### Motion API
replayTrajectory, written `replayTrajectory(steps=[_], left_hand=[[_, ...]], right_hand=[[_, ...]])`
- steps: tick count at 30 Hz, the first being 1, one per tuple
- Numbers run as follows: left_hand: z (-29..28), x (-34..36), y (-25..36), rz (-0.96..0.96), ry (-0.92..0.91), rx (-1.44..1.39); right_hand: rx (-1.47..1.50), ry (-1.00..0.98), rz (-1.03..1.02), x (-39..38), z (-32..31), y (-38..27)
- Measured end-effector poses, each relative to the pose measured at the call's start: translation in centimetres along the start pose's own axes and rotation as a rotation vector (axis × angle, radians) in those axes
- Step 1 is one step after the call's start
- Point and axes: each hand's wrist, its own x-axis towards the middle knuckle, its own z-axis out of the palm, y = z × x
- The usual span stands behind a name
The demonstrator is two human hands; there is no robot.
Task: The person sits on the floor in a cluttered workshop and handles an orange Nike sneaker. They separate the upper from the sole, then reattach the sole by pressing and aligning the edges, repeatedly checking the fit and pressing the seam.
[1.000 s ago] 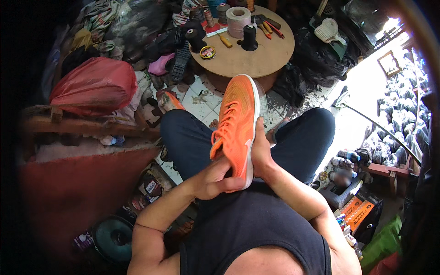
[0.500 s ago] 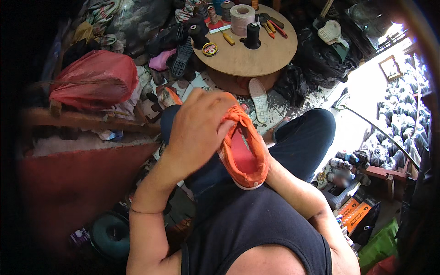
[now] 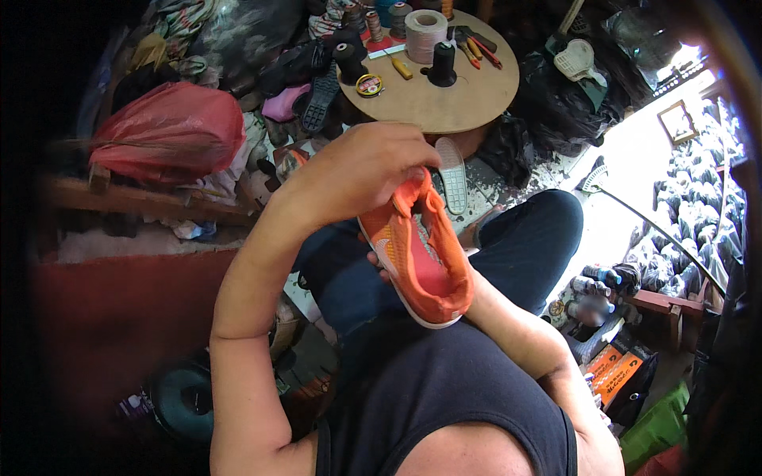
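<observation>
An orange sneaker (image 3: 432,278) with a white sole edge and pinkish-red insole is held over my lap, its heel toward me. My left hand (image 3: 369,166) arches over the front of the shoe, its fingers closed at the tongue and lace area. Beneath the sneaker, my right hand (image 3: 379,268) supports it. Only a few of that hand's fingertips show, curled round the shoe's left side; the palm is hidden. A loose pale shoe sole (image 3: 452,178) lies on the floor beyond the shoe.
Ahead stands a round wooden table (image 3: 429,107) with thread spools, a white twine roll (image 3: 426,36), a yellow-handled tool (image 3: 402,70) and pliers (image 3: 474,51). A red plastic bag (image 3: 171,127) sits at left. Plastic bottles (image 3: 595,285) and orange boxes (image 3: 615,373) lie at right.
My left hand has shifted slightly up and right along the front of the sneaker, its wrist higher. The shoe has turned a little, showing more of its left side and my right fingertips.
</observation>
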Motion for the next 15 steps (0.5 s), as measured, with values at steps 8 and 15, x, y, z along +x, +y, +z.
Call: replayTrajectory(steps=[8,15], left_hand=[[2.4,-3.1,2.8,-0.568,0.047,-0.312],[4.3,-2.3,0.9,-0.482,0.299,-0.162]], right_hand=[[-0.216,0.179,-0.135,0.1,0.9,-0.1],[-0.044,0.123,-0.005,0.4,-0.6,-0.3]])
